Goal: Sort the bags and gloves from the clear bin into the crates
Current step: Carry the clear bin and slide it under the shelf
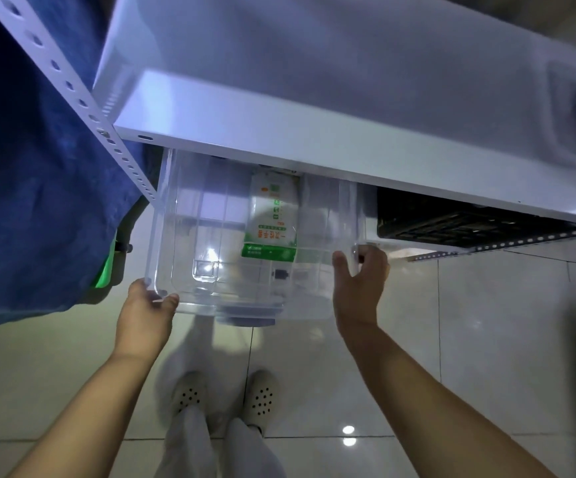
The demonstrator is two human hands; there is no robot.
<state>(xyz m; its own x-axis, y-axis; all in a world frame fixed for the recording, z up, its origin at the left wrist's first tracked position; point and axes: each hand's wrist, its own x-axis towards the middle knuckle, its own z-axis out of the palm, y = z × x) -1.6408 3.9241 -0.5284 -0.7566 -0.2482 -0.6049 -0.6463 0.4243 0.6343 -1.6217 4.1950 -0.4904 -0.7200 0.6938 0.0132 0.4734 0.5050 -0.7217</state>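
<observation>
A clear plastic bin (197, 215) sticks out from under a white shelf board (279, 132). One green and white packet of disposable gloves (270, 219) lies inside it, its far end hidden under the shelf. My left hand (147, 305) grips the bin's near left corner, thumb over the rim. My right hand (360, 281) holds the near right corner, fingers curled over the rim. A black crate (452, 219) sits on the lower shelf to the right of the bin.
A perforated white shelf post (83, 98) runs diagonally at the left, with blue fabric (31, 184) hanging beside it. Glossy pale floor tiles (469, 339) lie below. My two feet in white perforated clogs (224, 395) stand under the bin.
</observation>
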